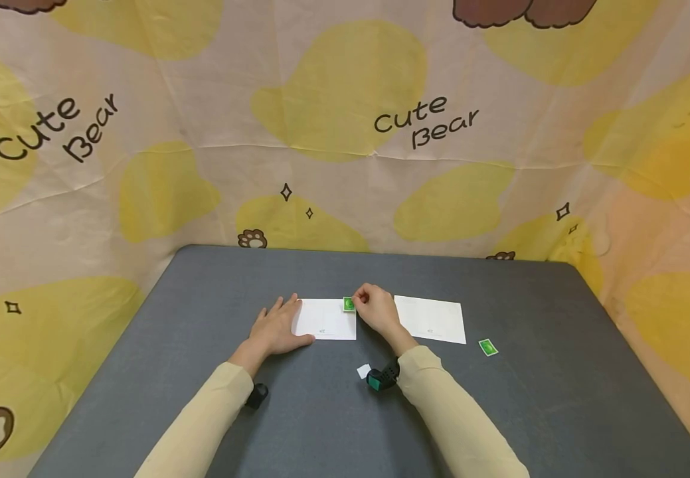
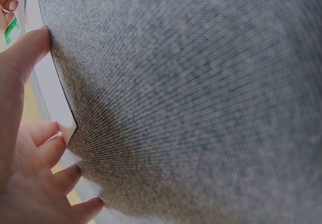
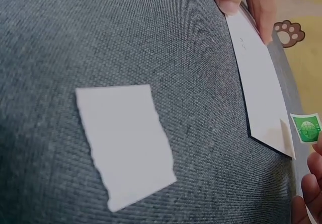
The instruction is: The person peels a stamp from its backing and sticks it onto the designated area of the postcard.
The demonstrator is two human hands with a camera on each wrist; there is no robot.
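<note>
A white envelope (image 1: pixel 325 321) lies on the grey table under my left hand (image 1: pixel 275 330). That hand is spread, its thumb at the envelope's near edge and its other fingers around the left end. My right hand (image 1: pixel 377 309) pinches a small green postage stamp (image 1: pixel 348 305) at its right edge. In the right wrist view the stamp (image 3: pixel 306 128) shows a round, globe-like design and white borders, and it stands tilted just over the envelope's top right corner. Right fingers (image 3: pixel 314 166) are bent behind it, partly cut off by the frame.
A second white envelope (image 1: pixel 431 320) lies to the right, and beyond it a loose green stamp (image 1: pixel 488 347). Near my right wrist is a small white piece of paper (image 3: pixel 126 146) with wavy edges. A patterned cloth (image 1: pixel 339 119) hangs behind the table (image 1: pixel 321 425).
</note>
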